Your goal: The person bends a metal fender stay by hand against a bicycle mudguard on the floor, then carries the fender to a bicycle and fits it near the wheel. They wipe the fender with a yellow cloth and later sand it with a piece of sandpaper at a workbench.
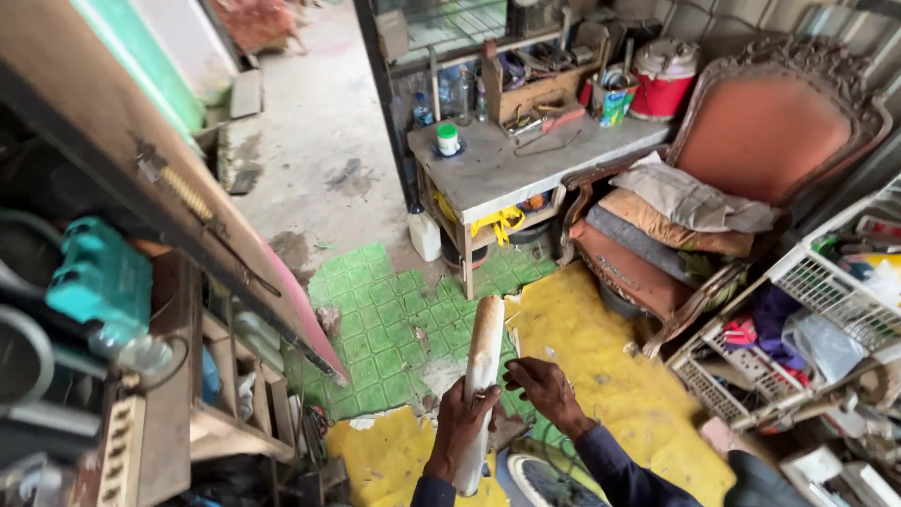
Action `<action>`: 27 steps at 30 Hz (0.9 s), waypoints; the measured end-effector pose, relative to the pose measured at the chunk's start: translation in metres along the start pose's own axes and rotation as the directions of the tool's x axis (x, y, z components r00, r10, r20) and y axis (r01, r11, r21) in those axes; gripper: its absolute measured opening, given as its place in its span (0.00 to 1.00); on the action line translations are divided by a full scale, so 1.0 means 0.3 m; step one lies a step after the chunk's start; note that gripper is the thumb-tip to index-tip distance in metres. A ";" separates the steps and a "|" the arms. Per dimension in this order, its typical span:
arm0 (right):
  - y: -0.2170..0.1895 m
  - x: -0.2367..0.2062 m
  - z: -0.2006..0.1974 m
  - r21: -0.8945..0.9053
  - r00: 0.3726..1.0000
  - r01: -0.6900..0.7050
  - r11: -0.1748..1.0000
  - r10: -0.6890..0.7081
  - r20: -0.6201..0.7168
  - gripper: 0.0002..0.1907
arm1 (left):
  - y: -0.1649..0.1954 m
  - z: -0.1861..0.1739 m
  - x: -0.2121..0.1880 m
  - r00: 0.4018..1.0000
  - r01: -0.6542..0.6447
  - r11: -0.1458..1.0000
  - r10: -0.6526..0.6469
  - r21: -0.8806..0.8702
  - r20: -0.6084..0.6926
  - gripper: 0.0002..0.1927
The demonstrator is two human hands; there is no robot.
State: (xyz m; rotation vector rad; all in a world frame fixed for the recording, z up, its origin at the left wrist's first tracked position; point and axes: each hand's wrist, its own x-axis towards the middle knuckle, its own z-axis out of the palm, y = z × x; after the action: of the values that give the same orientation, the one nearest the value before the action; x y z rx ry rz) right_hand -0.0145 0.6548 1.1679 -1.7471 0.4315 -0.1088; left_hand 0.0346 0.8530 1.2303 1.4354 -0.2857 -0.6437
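Pale, long wooden cylinder (482, 376) stands upright, gripped around its lower part by the left hand (462, 422); the right hand (544, 387), fingers loosely curled, touches its side.

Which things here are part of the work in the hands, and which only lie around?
In hand:
- long whitish cylindrical roll, gripped by the left hand
- right hand, fingers beside the roll

Lying about:
- grey worktable with green-capped jar
- carved wooden armchair with folded cloths
- white plastic crates
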 end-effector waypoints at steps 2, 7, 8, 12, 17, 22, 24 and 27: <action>-0.038 0.091 0.095 0.054 0.999 -0.030 0.998 0.031 -0.016 0.22 | 0.055 -0.111 0.080 0.998 0.055 0.996 -0.055 0.063 0.007 0.18; -0.150 0.300 0.233 0.036 0.999 -0.034 0.999 0.036 -0.038 0.23 | 0.197 -0.320 0.266 0.998 0.017 0.992 -0.025 0.128 0.060 0.18; -0.161 0.331 0.245 0.028 0.997 -0.055 0.998 0.057 -0.046 0.23 | 0.208 -0.342 0.300 0.995 0.065 0.991 -0.073 0.115 0.066 0.18; -0.186 0.468 0.239 0.033 0.996 -0.061 0.998 0.064 -0.069 0.23 | 0.222 -0.404 0.469 0.995 0.057 0.966 -0.075 0.252 0.061 0.20; -0.195 0.601 0.149 0.084 0.977 -0.122 0.989 0.134 -0.163 0.23 | 0.207 -0.406 0.676 0.987 0.064 0.952 -0.105 0.299 0.123 0.22; -0.213 0.823 0.058 0.084 0.966 -0.141 0.986 0.156 -0.207 0.23 | 0.238 -0.392 0.920 0.983 0.044 0.929 -0.106 0.368 0.149 0.21; -0.203 0.958 0.014 0.110 0.965 -0.113 0.987 0.136 -0.225 0.23 | 0.257 -0.367 1.056 0.978 0.040 0.939 -0.106 0.341 0.177 0.21; -0.160 1.189 -0.081 0.134 0.962 -0.097 0.986 0.127 -0.242 0.23 | 0.281 -0.324 1.294 0.966 0.085 0.936 -0.161 0.341 0.202 0.21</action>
State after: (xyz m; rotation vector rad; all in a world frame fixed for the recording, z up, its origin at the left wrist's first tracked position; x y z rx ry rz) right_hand 0.3190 0.5171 1.1622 -1.5913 0.6934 -0.2710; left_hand 0.4188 0.7130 1.2238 1.7121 -0.5043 -0.8983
